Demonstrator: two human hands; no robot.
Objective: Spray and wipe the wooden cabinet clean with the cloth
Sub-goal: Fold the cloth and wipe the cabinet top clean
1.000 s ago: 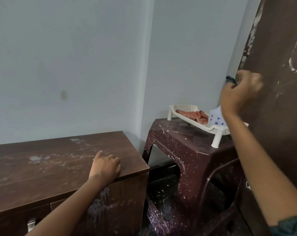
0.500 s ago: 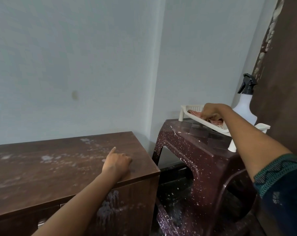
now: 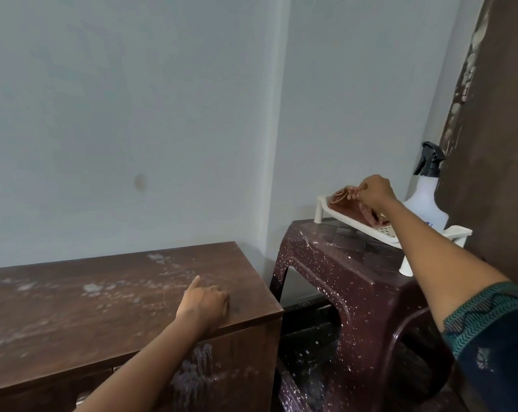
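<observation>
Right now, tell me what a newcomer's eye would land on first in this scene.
First, the right hand pinching a reddish cloth up from the white tray on the speckled maroon stool at right, with a spray bottle standing just behind. Next, the wooden cabinet at lower left, its top streaked with pale dusty smears, where the left hand rests near the front right corner.

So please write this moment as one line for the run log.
right hand: pinching reddish cloth in white tray | left hand: resting on wooden cabinet | spray bottle: untouched
</observation>
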